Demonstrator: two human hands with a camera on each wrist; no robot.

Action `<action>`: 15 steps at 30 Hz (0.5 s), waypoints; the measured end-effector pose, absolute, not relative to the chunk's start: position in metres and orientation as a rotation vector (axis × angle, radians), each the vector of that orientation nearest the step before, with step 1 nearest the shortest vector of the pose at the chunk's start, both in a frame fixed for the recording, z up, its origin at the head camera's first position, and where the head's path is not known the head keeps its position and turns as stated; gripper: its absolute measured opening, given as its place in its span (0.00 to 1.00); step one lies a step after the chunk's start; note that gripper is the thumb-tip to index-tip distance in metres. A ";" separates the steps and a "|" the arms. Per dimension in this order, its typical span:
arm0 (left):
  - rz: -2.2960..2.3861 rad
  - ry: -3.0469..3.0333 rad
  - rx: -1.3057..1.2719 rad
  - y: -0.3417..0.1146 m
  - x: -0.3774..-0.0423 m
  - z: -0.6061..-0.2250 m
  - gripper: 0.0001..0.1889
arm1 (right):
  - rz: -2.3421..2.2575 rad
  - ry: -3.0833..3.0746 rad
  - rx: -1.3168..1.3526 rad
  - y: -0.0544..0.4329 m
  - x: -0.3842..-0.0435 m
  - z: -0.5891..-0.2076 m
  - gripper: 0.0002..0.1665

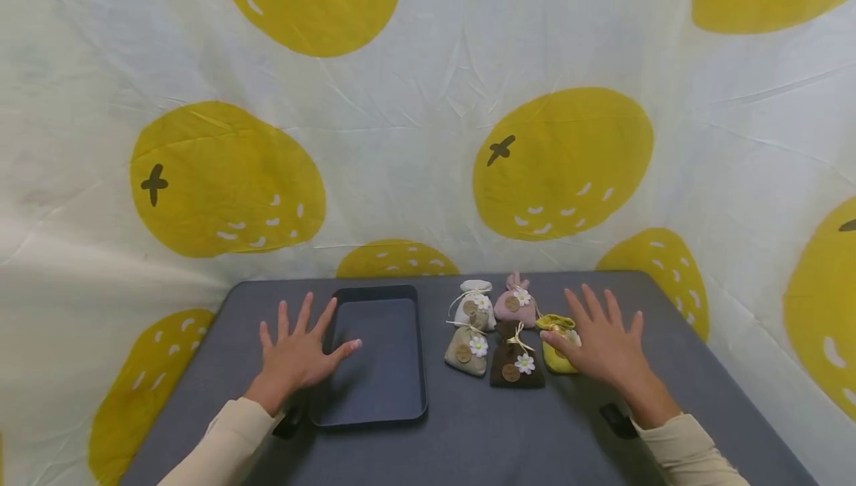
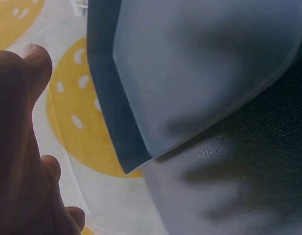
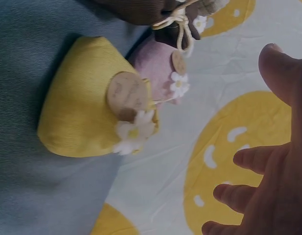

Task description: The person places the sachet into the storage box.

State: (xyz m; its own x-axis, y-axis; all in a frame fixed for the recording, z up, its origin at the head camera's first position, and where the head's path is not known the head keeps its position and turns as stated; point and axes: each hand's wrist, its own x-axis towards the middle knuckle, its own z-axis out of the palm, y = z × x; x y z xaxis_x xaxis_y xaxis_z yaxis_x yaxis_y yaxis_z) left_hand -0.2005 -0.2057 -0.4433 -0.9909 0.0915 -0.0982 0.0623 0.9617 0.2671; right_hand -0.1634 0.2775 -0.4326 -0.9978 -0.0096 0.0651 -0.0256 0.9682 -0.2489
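Note:
My left hand (image 1: pixel 299 356) hovers with spread fingers over the left edge of a dark rectangular tray (image 1: pixel 377 356). The right hand (image 1: pixel 605 341), fingers also spread and holding nothing, is nearest a yellow drawstring pouch (image 1: pixel 560 356), partly covering it in the head view. Beside that pouch lie a dark brown pouch (image 1: pixel 516 367), a beige pouch (image 1: pixel 464 352), a pink pouch (image 1: pixel 513 305) and a white pouch (image 1: pixel 476 302). Each bears a white daisy and a round tag. In the right wrist view the yellow pouch (image 3: pixel 87 103) shows its tag and flower up close.
Everything lies on a dark grey table (image 1: pixel 468 441) with rounded back corners. A white cloth (image 1: pixel 401 174) printed with big yellow fruit hangs behind it and along both sides. Black wrist bands (image 1: pixel 618 420) sit below the hands.

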 end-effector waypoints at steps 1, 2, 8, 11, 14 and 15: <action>0.405 2.995 0.116 -0.206 -0.200 -0.445 0.55 | 0.390 -3.059 0.025 0.278 -0.163 -0.435 0.62; 0.408 2.986 0.112 -0.207 -0.200 -0.447 0.55 | 0.391 -3.064 0.023 0.279 -0.163 -0.437 0.62; 0.474 2.941 0.105 -0.210 -0.199 -0.456 0.58 | 0.412 -3.085 0.016 0.286 -0.165 -0.447 0.61; 0.519 2.922 0.114 -0.212 -0.200 -0.460 0.59 | 0.428 -3.093 0.006 0.290 -0.165 -0.452 0.61; 0.576 2.891 0.134 -0.214 -0.200 -0.463 0.60 | 0.454 -3.105 -0.003 0.292 -0.164 -0.457 0.60; 0.612 2.874 0.137 -0.215 -0.199 -0.463 0.60 | 0.457 -3.108 -0.005 0.293 -0.164 -0.459 0.60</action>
